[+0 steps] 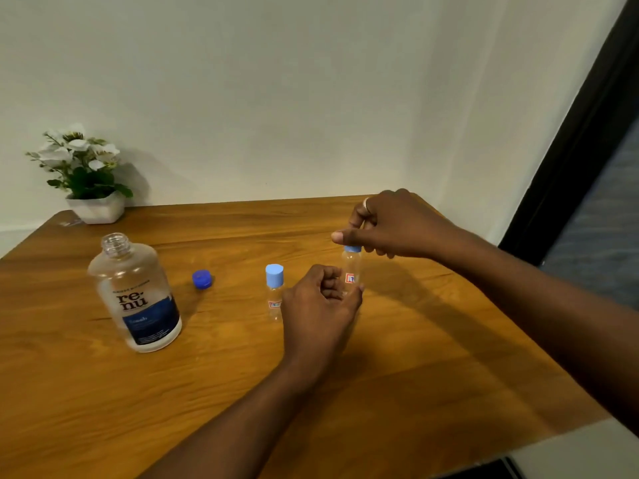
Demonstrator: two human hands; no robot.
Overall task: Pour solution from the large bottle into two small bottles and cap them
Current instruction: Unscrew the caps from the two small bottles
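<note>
The slim clear small bottle (351, 271), at three o'clock of its capped twin (275, 292), is pinched by the left hand (320, 302); its pale-blue cap (352, 249) is pinched by the right hand (390, 226). A crooked cap could cross-thread and leak. The uncapped large clear bottle (133, 292), at nine o'clock, could be toppled.

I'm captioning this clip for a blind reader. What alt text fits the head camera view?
Two hands work on a small clear bottle: the left hand holds its body, the right hand grips its light blue cap. On the wooden table stand a second capped small bottle, an open large bottle, its dark blue cap, and a potted plant.
</note>
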